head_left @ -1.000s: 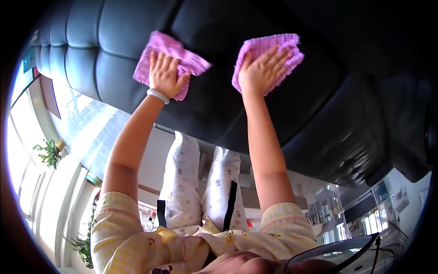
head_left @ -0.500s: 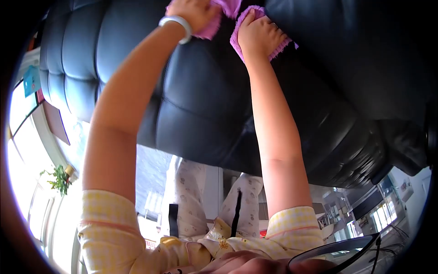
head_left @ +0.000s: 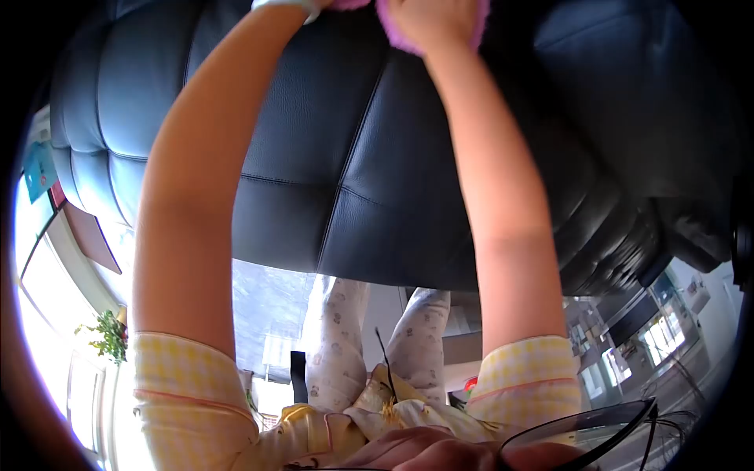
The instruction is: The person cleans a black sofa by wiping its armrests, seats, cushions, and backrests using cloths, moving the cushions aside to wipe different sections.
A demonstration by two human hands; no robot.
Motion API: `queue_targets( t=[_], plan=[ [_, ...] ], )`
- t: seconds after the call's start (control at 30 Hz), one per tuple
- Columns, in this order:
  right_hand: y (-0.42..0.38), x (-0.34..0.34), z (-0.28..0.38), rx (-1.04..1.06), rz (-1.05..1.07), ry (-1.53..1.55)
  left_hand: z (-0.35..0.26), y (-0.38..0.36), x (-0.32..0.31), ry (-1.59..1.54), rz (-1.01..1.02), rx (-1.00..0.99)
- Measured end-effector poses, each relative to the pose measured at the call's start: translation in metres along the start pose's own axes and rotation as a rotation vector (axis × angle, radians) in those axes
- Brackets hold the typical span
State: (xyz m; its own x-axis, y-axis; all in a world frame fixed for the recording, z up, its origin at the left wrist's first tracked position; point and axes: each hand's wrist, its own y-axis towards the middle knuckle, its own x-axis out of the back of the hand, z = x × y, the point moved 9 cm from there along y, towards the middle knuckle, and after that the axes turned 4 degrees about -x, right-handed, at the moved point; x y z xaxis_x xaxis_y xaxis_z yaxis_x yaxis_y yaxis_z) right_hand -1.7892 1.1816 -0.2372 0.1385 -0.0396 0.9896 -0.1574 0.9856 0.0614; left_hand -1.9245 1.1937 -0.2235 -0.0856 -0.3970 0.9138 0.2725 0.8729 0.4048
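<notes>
At the top edge, my right hand (head_left: 444,17) presses a fluffy pink-purple cloth (head_left: 399,31) onto black leather upholstery (head_left: 345,141); the cloth's rim shows around the hand and the fingertips are cut off. My left hand (head_left: 322,3) lies almost wholly beyond the top edge, so its fingers are hidden. A white band (head_left: 289,5) circles that wrist. Beside it, a strip of a second pink cloth (head_left: 349,3) shows, the one the left hand grips in the earlier view.
Tufted leather panels with stitched seams run to the left, and a darker leather section (head_left: 628,86) rises at right. My patterned trouser legs (head_left: 338,337) stand below the sofa edge. A green plant (head_left: 108,336) is by the bright window at left; black-framed glasses (head_left: 581,432) intrude at bottom.
Both hands have moved up in the picture with their cloths, the left one nearly out of sight. More of the leather and its seams shows between my arms.
</notes>
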Motion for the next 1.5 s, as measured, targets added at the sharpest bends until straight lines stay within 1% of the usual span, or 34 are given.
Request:
queue_targets(
  t=[0.03, 0.1, 0.17, 0.23, 0.3, 0.37, 0.43, 0.47, 0.5, 0.53, 0.57, 0.6, 0.63, 0.7, 0.77, 0.8, 0.83, 0.87, 0.9, 0.93, 0.97, 1.0, 1.03, 1.07, 1.1, 1.13, 1.17, 1.23, 1.27, 1.3, 1.37, 1.4, 1.43, 1.5],
  plan=[
    [-0.019, 0.003, 0.013, 0.046, 0.054, -0.017, -0.003, -0.013, 0.013, 0.009, -0.058, -0.103],
    [-0.069, 0.005, 0.029, 0.185, -0.129, 0.077, -0.005, -0.030, 0.053, 0.073, -0.067, -0.158],
    [-0.123, 0.017, 0.023, 0.157, 0.069, 0.202, 0.032, -0.081, 0.025, -0.029, 0.245, 0.073],
    [-0.180, 0.015, -0.019, 0.066, 0.207, 0.143, 0.049, -0.134, 0.033, 0.075, 0.431, 0.126],
    [-0.230, 0.018, -0.101, -0.145, 0.164, 0.104, 0.053, -0.173, 0.060, 0.119, 0.470, 0.131],
    [-0.276, 0.006, -0.173, -0.327, 0.019, 0.003, 0.027, -0.211, 0.074, 0.183, 0.495, 0.106],
    [-0.248, 0.006, -0.133, -0.450, -0.032, -0.187, -0.026, -0.249, 0.085, 0.112, 0.641, 0.058],
    [-0.231, 0.004, -0.106, -0.380, -0.105, -0.074, -0.077, -0.275, 0.082, -0.028, 0.679, -0.059],
    [-0.199, 0.015, -0.064, -0.355, -0.016, -0.042, -0.115, -0.288, 0.082, -0.166, 0.703, -0.173],
    [-0.178, 0.017, -0.023, -0.296, -0.029, 0.152, -0.131, -0.277, 0.093, -0.304, 0.629, -0.192],
    [-0.170, -0.001, 0.009, -0.164, 0.030, 0.269, -0.145, -0.274, 0.103, -0.452, 0.566, -0.206],
    [-0.162, 0.000, 0.037, -0.098, -0.009, 0.355, -0.128, -0.277, 0.100, -0.404, 0.509, -0.149],
    [-0.161, 0.009, 0.048, -0.017, 0.039, 0.381, -0.115, -0.285, 0.100, -0.293, 0.510, -0.069],
    [-0.184, 0.010, 0.044, 0.105, 0.080, 0.393, -0.102, -0.289, 0.101, -0.219, 0.501, 0.077],
    [-0.217, 0.016, -0.002, 0.026, 0.130, 0.349, -0.113, -0.280, 0.098, -0.096, 0.483, 0.277],
    [-0.238, 0.011, -0.033, -0.057, 0.182, 0.374, -0.124, -0.272, 0.091, -0.085, 0.554, 0.418],
    [-0.245, 0.023, -0.074, -0.151, 0.333, 0.330, -0.146, -0.260, 0.089, -0.227, 0.380, 0.473],
    [-0.270, 0.037, -0.120, -0.225, 0.309, 0.125, -0.195, -0.275, 0.089, -0.092, 0.214, 0.061],
    [-0.297, 0.042, -0.162, -0.214, 0.227, -0.012, -0.233, -0.268, 0.086, -0.336, 0.318, -0.085],
    [-0.319, 0.051, -0.203, -0.260, 0.255, 0.011, -0.286, -0.254, 0.080, -0.406, 0.863, -0.178],
    [-0.339, 0.059, -0.238, -0.246, 0.246, -0.096, -0.342, -0.268, 0.077, -0.558, 0.878, -0.387],
    [-0.370, 0.053, -0.280, -0.342, 0.270, -0.160, -0.367, -0.268, 0.090, -0.522, 0.749, -0.434],
    [-0.384, 0.061, -0.313, -0.436, 0.310, -0.241, -0.383, -0.268, 0.109, -0.489, 0.619, -0.476],
    [-0.402, 0.065, -0.343, -0.466, 0.321, -0.267, -0.385, -0.272, 0.112, -0.487, 0.632, -0.473],
    [-0.424, 0.060, -0.371, -0.527, 0.334, -0.199, -0.389, -0.277, 0.112, -0.493, 0.646, -0.573],
    [-0.432, 0.058, -0.370, -0.469, 0.323, -0.161, -0.395, -0.281, 0.112, -0.503, 0.648, -0.667],
    [-0.438, 0.055, -0.364, -0.411, 0.312, -0.124, -0.390, -0.285, 0.113, -0.508, 0.640, -0.671],
    [-0.456, 0.039, -0.349, -0.433, 0.189, 0.047, -0.376, -0.304, 0.123, -0.467, 0.586, -0.792],
    [-0.453, 0.038, -0.339, -0.480, 0.137, 0.090, -0.362, -0.308, 0.125, -0.360, 0.509, -0.733],
    [-0.452, 0.038, -0.320, -0.542, 0.148, 0.083, -0.341, -0.318, 0.119, -0.332, 0.795, -0.767],
    [-0.453, 0.042, -0.273, -0.491, 0.089, 0.132, -0.282, -0.316, 0.135, -0.344, 0.561, -0.549],
    [-0.456, 0.042, -0.247, -0.467, 0.104, 0.159, -0.254, -0.313, 0.140, -0.269, 0.464, -0.503],
    [-0.462, 0.043, -0.220, -0.450, 0.121, 0.185, -0.223, -0.317, 0.141, -0.363, 0.511, -0.402],
    [-0.455, 0.044, -0.153, -0.391, 0.099, 0.236, -0.161, -0.310, 0.140, -0.285, 0.559, -0.222]
  ],
)
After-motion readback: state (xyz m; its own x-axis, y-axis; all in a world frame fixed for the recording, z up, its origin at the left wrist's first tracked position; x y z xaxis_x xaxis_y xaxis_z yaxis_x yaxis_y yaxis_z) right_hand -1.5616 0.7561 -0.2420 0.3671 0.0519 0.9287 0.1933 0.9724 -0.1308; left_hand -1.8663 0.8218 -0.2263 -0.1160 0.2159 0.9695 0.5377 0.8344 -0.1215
